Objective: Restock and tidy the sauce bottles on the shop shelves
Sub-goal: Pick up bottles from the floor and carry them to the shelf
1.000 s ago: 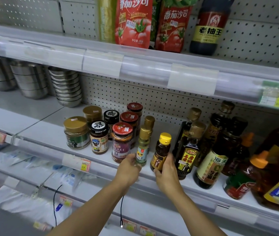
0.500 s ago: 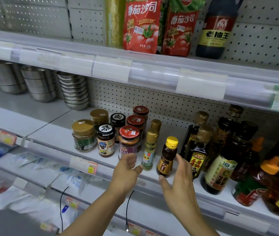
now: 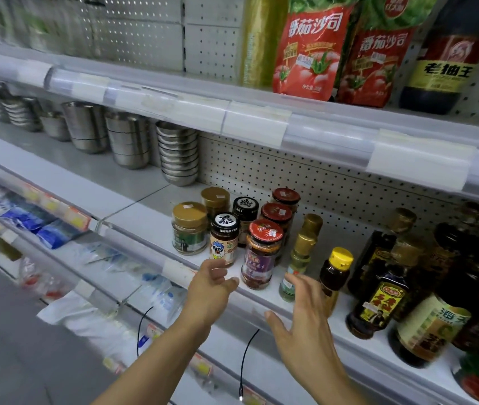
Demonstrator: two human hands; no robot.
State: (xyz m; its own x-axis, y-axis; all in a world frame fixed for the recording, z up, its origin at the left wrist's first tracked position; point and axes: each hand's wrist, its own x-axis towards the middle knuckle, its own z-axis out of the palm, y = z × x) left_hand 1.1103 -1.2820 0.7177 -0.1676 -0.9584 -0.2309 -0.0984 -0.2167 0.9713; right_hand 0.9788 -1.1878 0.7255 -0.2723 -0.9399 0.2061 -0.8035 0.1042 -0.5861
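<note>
On the middle shelf (image 3: 145, 220) stand several sauce jars: a gold-lidded jar (image 3: 189, 229), a black-lidded jar (image 3: 224, 239) and a red-lidded jar (image 3: 261, 255) in front. To their right are a pale green bottle with a gold cap (image 3: 299, 258) and a small brown bottle with a yellow cap (image 3: 334, 273). My left hand (image 3: 212, 287) hovers just in front of the jars, fingers loosely curled, holding nothing. My right hand (image 3: 299, 320) is spread open in front of the two small bottles, touching neither.
Dark soy and oil bottles (image 3: 378, 299) crowd the shelf's right end. Stacked steel bowls (image 3: 178, 153) fill the left part. Red tomato sauce pouches (image 3: 314, 48) and a dark bottle (image 3: 442, 59) stand on the upper shelf. Packets (image 3: 42, 226) lie on the lower shelf.
My right hand let go of the yellow-capped bottle, opened and drew back from the shelf. My left hand also pulled back a little. The view swung left.
</note>
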